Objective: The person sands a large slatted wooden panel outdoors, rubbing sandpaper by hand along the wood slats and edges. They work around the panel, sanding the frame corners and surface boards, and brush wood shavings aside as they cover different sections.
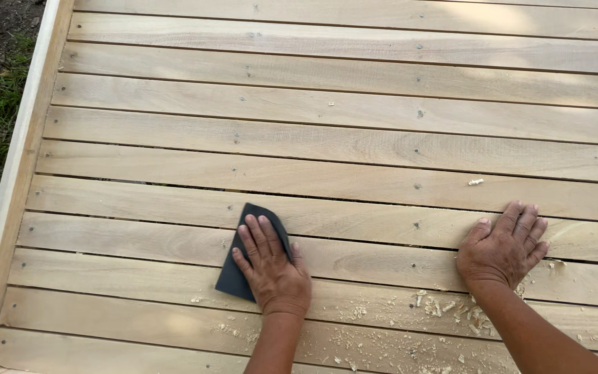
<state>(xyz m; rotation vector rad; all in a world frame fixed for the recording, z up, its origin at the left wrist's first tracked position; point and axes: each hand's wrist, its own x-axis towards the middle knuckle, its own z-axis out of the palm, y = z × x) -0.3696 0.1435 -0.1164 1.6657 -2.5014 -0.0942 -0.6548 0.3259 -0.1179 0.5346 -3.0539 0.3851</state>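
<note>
Slatted wooden panel [354,138] fills the view, pale boards nailed side by side. Right hand [503,248] lies flat and empty on it. Left hand [271,266] presses a dark sandpaper sheet [238,270] flat beneath its fingers. Wood shavings [444,308] lie near the wrists.

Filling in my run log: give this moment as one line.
left hand flat on dark sandpaper sheet | right hand flat on pale wooden slats | wood shavings near right wrist
</note>
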